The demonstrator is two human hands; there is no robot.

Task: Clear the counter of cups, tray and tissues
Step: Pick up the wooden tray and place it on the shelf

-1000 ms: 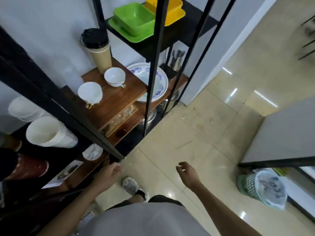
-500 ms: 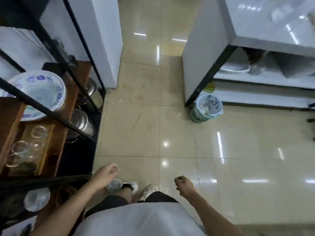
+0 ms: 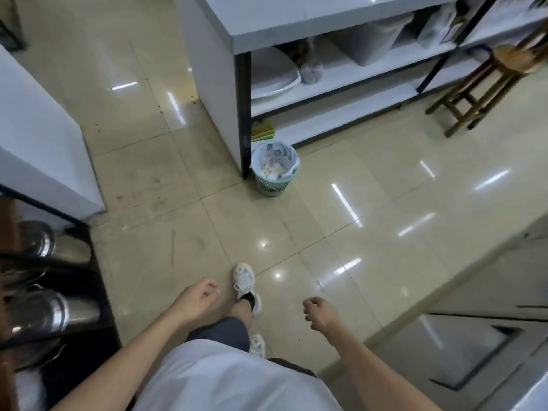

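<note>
My left hand [image 3: 195,299] hangs low in front of me with fingers loosely curled and nothing in it. My right hand [image 3: 318,315] is at the same height to the right, also loosely curled and holding nothing. The white counter [image 3: 296,22] stands ahead at the top of the view; only its near edge and the shelves under it show. No cups, tray or tissues are in sight on it. A green wastebasket [image 3: 274,170] with a plastic liner and scraps inside stands on the floor at the counter's corner.
A black shelf rack with steel pots [image 3: 44,310] is at my left. A white wall block [image 3: 38,137] stands behind it. A wooden stool [image 3: 486,84] is at the upper right, grey cabinet doors [image 3: 474,345] at the lower right. Tiled floor [image 3: 267,232] lies between.
My view has swung right, away from the shelf rack with cups and plates, toward the white counter and wastebasket. Both hands stay low and hold nothing.
</note>
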